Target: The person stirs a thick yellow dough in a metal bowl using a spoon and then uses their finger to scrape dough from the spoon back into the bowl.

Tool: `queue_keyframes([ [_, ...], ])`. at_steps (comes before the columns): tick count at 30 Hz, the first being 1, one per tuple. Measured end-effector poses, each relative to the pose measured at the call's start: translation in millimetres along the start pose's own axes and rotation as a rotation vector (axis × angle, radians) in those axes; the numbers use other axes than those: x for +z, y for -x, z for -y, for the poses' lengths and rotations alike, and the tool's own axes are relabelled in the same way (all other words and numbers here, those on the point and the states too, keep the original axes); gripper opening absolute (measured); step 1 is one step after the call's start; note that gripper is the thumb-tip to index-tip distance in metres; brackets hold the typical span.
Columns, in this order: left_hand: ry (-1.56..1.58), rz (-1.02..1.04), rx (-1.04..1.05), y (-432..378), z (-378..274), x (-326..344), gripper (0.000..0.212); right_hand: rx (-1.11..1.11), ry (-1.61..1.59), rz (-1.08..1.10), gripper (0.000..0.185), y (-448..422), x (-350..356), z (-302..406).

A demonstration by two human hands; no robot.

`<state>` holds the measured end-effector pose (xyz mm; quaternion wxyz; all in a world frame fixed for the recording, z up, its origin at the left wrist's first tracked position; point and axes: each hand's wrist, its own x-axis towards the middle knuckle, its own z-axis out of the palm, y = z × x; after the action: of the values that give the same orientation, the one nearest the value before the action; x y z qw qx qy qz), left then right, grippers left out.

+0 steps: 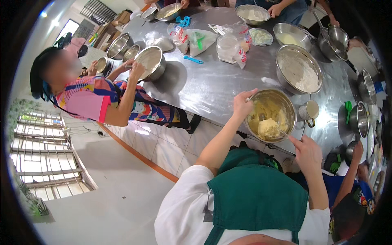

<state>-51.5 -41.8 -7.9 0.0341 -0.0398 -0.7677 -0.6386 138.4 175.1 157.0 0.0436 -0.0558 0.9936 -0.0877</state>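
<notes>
A steel mixing bowl stands tilted at the near edge of the metal table in front of me. My left hand grips its left rim. My right hand is closed on the handle of a wire whisk at the bowl's lower right rim. Pale yellow dough or batter is clumped around the whisk's wires, and more is smeared over the inside of the bowl. Just right of the bowl is a mug. Beyond it stands a larger steel bowl holding white flour-like powder.
The steel table holds a blue measuring spoon, plastic bags of white powder, a clear tub and a green spoon. A co-worker at the left handles a steel bowl. Other people work along the far and right sides.
</notes>
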Motion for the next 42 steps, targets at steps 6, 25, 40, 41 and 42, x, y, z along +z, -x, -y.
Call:
queue_keyframes([
  [6,-0.141,0.271,0.125,-12,0,6,0.054,-0.151,0.177,-0.056,0.034,-38,34,0],
  [25,-0.611,0.190,0.310,17,-81,2,0.061,-0.320,0.365,0.257,0.061,-89,42,-68],
  [40,-0.462,0.072,0.391,-3,-64,10,0.056,0.623,-1.678,0.767,0.044,-18,99,-6],
  [41,-0.431,0.060,0.328,-9,-55,2,0.056,0.606,-1.676,0.759,0.044,-15,92,-8],
  [42,-0.400,0.055,0.259,-11,-51,-1,0.055,0.608,-1.681,0.768,0.045,-10,82,-10],
])
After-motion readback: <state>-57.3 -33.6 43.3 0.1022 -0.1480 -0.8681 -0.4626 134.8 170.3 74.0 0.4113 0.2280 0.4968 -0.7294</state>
